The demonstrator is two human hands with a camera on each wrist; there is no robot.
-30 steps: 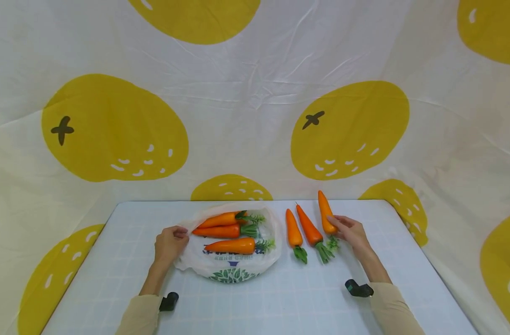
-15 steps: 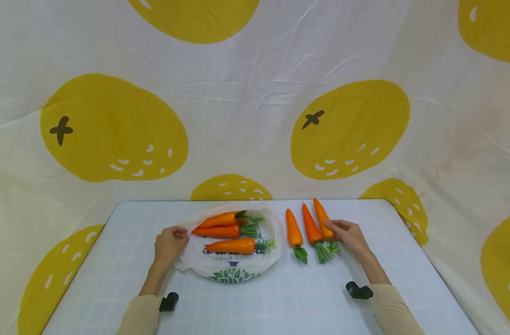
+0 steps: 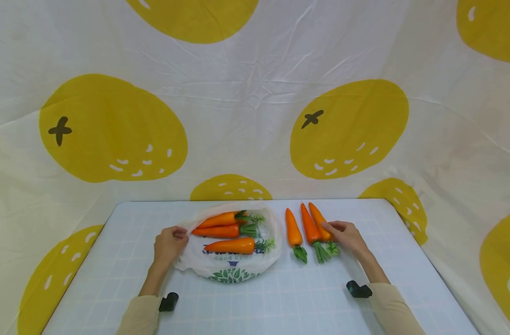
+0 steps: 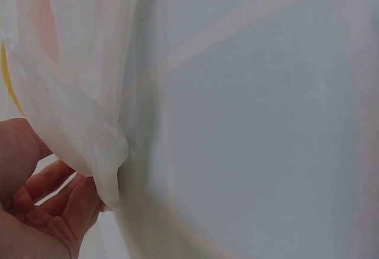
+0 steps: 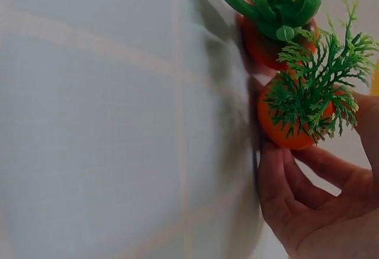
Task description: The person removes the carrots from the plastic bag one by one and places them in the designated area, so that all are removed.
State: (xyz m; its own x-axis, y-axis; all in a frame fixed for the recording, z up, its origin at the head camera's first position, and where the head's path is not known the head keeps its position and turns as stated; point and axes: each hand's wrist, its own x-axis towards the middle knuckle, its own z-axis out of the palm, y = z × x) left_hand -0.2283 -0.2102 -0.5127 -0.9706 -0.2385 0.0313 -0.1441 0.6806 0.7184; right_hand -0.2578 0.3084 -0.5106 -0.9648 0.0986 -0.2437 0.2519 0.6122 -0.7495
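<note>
My left hand [image 3: 168, 243] pinches the left edge of a white plastic bag [image 3: 234, 266] printed with green leaves. In the left wrist view the thin bag film [image 4: 71, 117] runs between thumb and fingers. On the bag, or seen through it, are several orange carrots [image 3: 230, 245] with green tops. At the right, my right hand [image 3: 348, 237] grips an orange carrot [image 3: 318, 216] with feathery greens [image 5: 311, 93] near its thick end. Right against it lies a redder carrot [image 3: 308, 225] with thick green stems [image 5: 284, 1]. Another carrot [image 3: 293, 228] with leafy greens lies left of these two.
Everything lies on a pale blue checked table [image 3: 255, 311]. Behind it hangs a white cloth [image 3: 246, 139] with large yellow fruit prints. Dark wrist cameras [image 3: 169, 301] sit at both sleeves.
My right hand has brought its carrot left and nearer, down beside the redder carrot, which shifted slightly right and then a little back. The left hand and bag have stayed still.
</note>
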